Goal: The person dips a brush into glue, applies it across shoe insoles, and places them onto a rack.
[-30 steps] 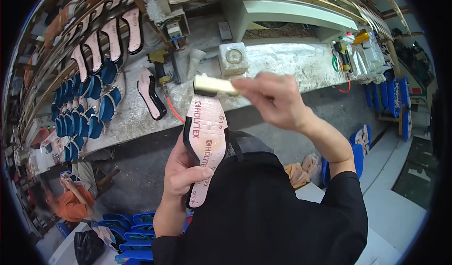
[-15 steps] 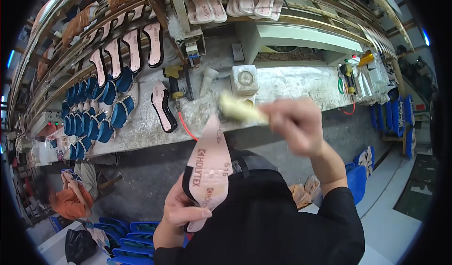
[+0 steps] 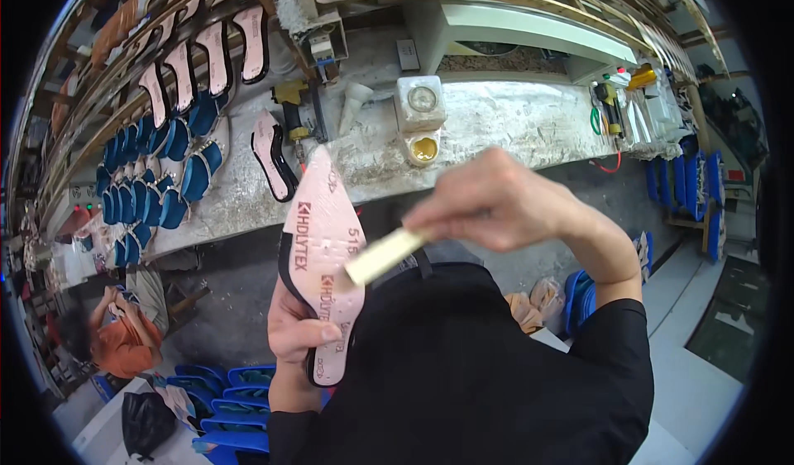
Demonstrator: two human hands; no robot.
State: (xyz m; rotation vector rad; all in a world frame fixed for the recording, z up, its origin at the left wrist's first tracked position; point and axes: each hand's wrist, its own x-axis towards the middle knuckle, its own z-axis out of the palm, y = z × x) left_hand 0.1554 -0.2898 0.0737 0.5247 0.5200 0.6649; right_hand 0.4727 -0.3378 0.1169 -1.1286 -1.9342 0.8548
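My left hand (image 3: 294,329) is closed around the lower half of a pink shoe insole (image 3: 318,205) with printed marks and a black edge, its thumb lying across the face. The pointed end tilts up toward the bench. My right hand (image 3: 496,200) pinches a pale yellow flat brush (image 3: 387,255). The brush's blurred far end is at the insole's right side, over its lower middle; whether it touches I cannot tell. On the bench beyond stands a small pot of yellow paste (image 3: 424,149), against a white block-shaped container (image 3: 421,101).
Another black-edged insole (image 3: 271,152) lies on the bench (image 3: 504,147), beside a yellow-and-black tool (image 3: 291,109). Rows of blue shoe uppers (image 3: 169,180) stand at left, below racked insoles (image 3: 217,60). Blue bins (image 3: 240,419) are at lower left, near a person in orange (image 3: 128,341).
My right hand has brought the brush down and left from near the bench to the insole. My left hand has shifted the insole left, and the yellow paste pot has come into view.
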